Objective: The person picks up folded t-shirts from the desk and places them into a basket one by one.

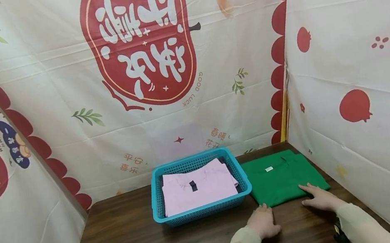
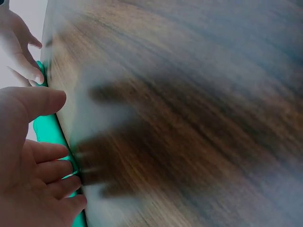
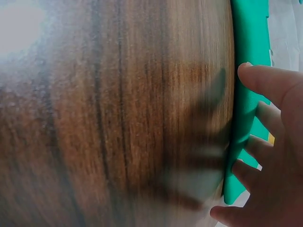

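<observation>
A folded green garment (image 1: 283, 177) with a small white label near its far edge lies flat on the wooden table. My left hand (image 1: 263, 221) is at its near left corner, the fingertips against the edge and the thumb held apart. Toward the near right corner, my right hand (image 1: 320, 198) rests its spread fingers on the near edge. In the right wrist view, the fingers of the right hand (image 3: 277, 142) lie along the green fold (image 3: 248, 94) without gripping it. To the left, a blue plastic basket (image 1: 155, 199) holds a folded pink garment (image 1: 209, 190) with a dark tag.
The brown wooden table (image 1: 122, 241) extends left of and in front of the basket. Printed white cloth hangs behind the table (image 1: 71, 156) and along both sides. The right-hand cloth (image 1: 359, 155) comes close to the green garment and right arm.
</observation>
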Available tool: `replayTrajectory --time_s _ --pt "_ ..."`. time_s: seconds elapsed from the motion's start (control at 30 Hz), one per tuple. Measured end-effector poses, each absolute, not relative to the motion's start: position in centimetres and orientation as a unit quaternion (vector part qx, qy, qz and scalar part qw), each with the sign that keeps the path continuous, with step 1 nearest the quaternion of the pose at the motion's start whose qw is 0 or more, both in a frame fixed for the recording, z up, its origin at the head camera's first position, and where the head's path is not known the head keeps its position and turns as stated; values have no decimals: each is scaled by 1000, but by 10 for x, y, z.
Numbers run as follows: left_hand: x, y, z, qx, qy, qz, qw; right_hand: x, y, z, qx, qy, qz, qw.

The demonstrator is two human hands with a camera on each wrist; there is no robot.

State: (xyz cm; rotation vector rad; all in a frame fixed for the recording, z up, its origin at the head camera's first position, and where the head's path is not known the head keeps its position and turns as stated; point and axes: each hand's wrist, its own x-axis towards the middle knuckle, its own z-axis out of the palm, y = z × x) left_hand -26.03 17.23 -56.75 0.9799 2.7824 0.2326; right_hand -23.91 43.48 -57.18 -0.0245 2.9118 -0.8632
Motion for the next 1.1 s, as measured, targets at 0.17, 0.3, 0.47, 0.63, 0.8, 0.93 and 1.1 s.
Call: replayTrajectory --time_s 0.17,0.3,0.47,0.63,0.8,0.93,1.1 --pt "-260 173 -573 341 934 71 84 -236 437 -574 -12 956 -287 55" --pt "-259 172 -577 350 931 67 81 -232 438 -577 -7 958 -282 58" --pt "-256 170 -579 357 929 65 74 -229 438 -579 -2 959 -279 57" --pt "-252 167 -577 363 927 66 71 -226 437 -579 -7 961 -273 52" --pt "-246 165 -576 370 925 59 64 -223 437 -581 2 963 -264 56" --pt "-241 164 -573 377 924 42 52 -219 436 -581 3 963 -263 54" --pt "-235 163 -569 375 924 35 60 -213 435 -583 -8 964 -262 43"
